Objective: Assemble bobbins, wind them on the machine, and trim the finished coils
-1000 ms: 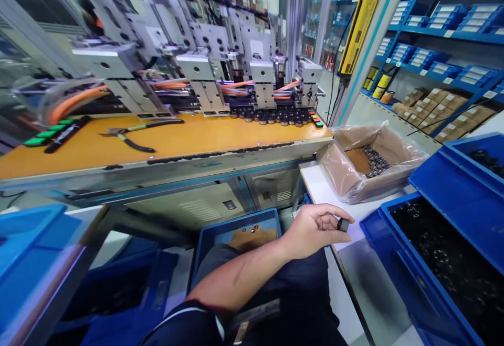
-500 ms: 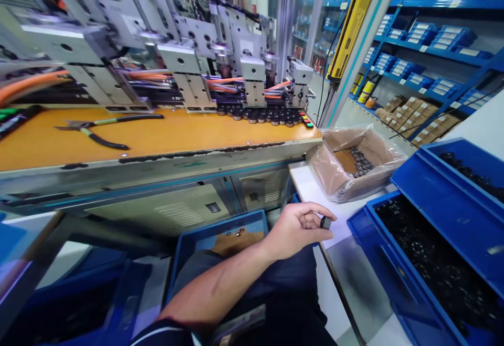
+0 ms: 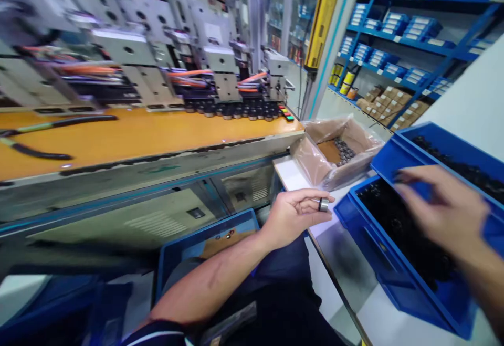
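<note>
My left hand [image 3: 287, 217] pinches a small silver metal ring-shaped part [image 3: 323, 205] with a black band between thumb and fingers, above the white side table. Over the lower blue bin [image 3: 368, 230], my right hand [image 3: 452, 212] is blurred by motion. At its pinched fingertips is a small dark part [image 3: 400, 176], whose kind I cannot make out. Black parts [image 3: 389, 220] fill much of that bin.
A second blue bin [image 3: 397, 157] with black parts sits behind. A plastic-lined carton [image 3: 315, 165] holds small metal pieces. The machine bench [image 3: 165, 136] carries pliers [image 3: 39, 154] and rows of dark round parts [image 3: 236, 111]. A blue tray [image 3: 169, 251] lies below.
My right hand has come into view from the right, over the lower bin. The left hand still holds its part, now turned to show silver. The view has swung right.
</note>
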Available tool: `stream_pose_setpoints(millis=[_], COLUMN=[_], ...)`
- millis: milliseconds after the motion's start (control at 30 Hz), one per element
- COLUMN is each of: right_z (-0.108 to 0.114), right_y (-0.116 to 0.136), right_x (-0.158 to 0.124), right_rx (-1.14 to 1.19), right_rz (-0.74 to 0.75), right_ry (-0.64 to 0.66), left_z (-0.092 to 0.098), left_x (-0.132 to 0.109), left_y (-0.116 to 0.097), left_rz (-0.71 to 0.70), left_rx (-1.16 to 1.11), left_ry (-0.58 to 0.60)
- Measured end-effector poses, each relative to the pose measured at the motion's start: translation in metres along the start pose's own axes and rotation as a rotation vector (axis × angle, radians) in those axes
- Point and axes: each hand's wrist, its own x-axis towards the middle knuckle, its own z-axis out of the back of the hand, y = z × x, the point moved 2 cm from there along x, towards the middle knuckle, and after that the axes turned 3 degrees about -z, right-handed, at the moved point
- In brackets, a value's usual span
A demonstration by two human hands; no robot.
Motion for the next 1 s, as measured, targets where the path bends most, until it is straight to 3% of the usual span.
stream_pose_setpoints(millis=[67,133,233,500,800,1000], right_z=[-0.033,-0.06,-0.077,-0.068,-0.068,-0.067], right_y=[0.019,0.035,0.046,0.032,0.029,0.031], right_x=[-0.022,-0.036,-0.045,-0.047,-0.051,-0.052], right_rx=[0.07,0.246,0.353,0.323,0.207,0.056], right_rz=[0.04,0.042,0.02,0.069,0.269,0.4], right_ry=[0.087,0.09,0.084,0.12,0.107,-0.001], left_z=[-0.009,-0.015,-0.019,-0.02,-0.023,-0.036], left_x=[0.002,0.003,0.001,-0.004,-0.007,-0.014], left_y=[0.002,0.004,0.009,0.018,0.012,0.02], left_rz=[-0.007,-0.021,-0.045,-0.131,-0.016,-0.074], left_rx=[0.003,0.009,0.002,0.044,-0.016,-0.078], left_ry=[0.015,0.014,0.018,0.0,0.021,-0.057])
